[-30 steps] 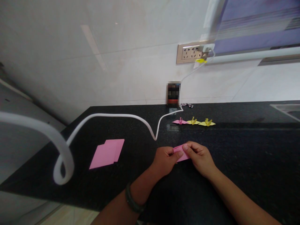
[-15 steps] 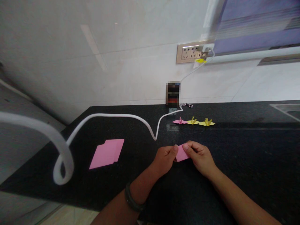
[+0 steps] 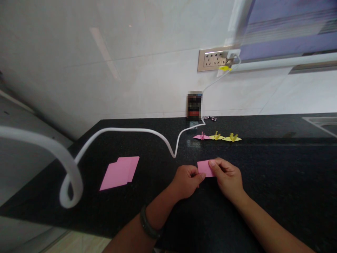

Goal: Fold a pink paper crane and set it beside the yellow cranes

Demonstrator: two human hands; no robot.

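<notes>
Between my hands is a small folded piece of pink paper (image 3: 204, 169), held above the black countertop. My left hand (image 3: 186, 181) pinches its lower left corner, thumb on top and fingers curled beneath. On the right edge, my right hand (image 3: 229, 177) grips the paper with its thumb flat on the face; the other fingers are partly hidden behind. Past the hands stand a pink paper crane (image 3: 202, 136) and two yellow ones, a middle crane (image 3: 216, 136) and a right-hand crane (image 3: 232, 138), in a row. Overlapping pink paper sheets (image 3: 116, 173) lie to the left.
A thick white cable (image 3: 137, 130) loops across the left of the black countertop (image 3: 158, 211). A pixelated upright device (image 3: 194, 106) leans on the tiled wall below a socket panel (image 3: 213, 59). A sink edge (image 3: 319, 123) shows at far right.
The pink paper has turned so its top edge lies nearly level. My left thumb has slid from its upper left side down to the lower left corner.
</notes>
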